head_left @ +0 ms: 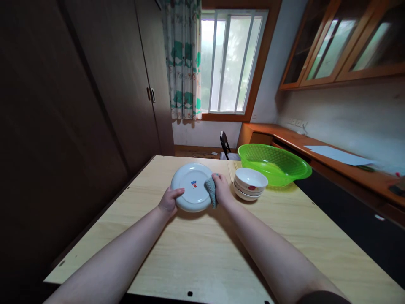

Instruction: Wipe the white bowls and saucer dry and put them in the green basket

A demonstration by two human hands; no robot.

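A white plate (pixel 193 196) with a small blue and red print is held up over the table, tilted toward me. My left hand (pixel 169 200) grips its left rim, thumb on the upper face and the other fingers hidden beneath. At the right rim, my right hand (pixel 221 188) is closed on a grey-blue cloth (pixel 211 191), which is folded over the plate's edge. Just right of that hand stands a stack of white bowls (pixel 251 181), the top one with a red floral print.
A green plastic basket (pixel 275 166) stands on the far right of the pale wooden table (pixel 186 261). Chopsticks (pixel 230 171) lie beside the bowls. Behind the table is a folding chair (pixel 225 145); a dark wardrobe (pixel 104 84) rises at left, and a brown counter (pixel 284 137) runs along the right.
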